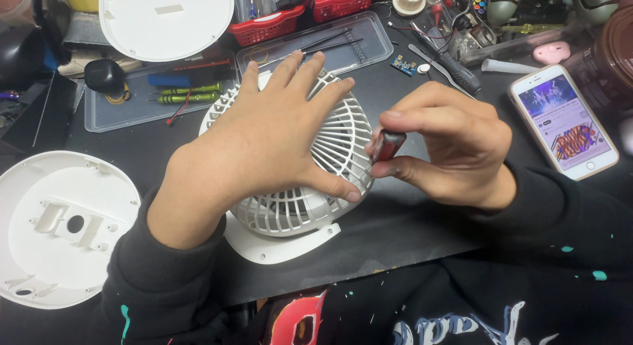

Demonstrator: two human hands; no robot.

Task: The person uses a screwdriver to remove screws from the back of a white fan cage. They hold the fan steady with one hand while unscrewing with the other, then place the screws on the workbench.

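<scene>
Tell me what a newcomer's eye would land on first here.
First the white fan at the centre of the dark table, with the left hand spread flat over its grille. Next the right hand pinching a small red-handled tool at the fan's edge. A lit phone lies far right.

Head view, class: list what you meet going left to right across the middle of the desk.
White round shell → left hand → fan grille → red-handled tool → right hand → phone.
</scene>
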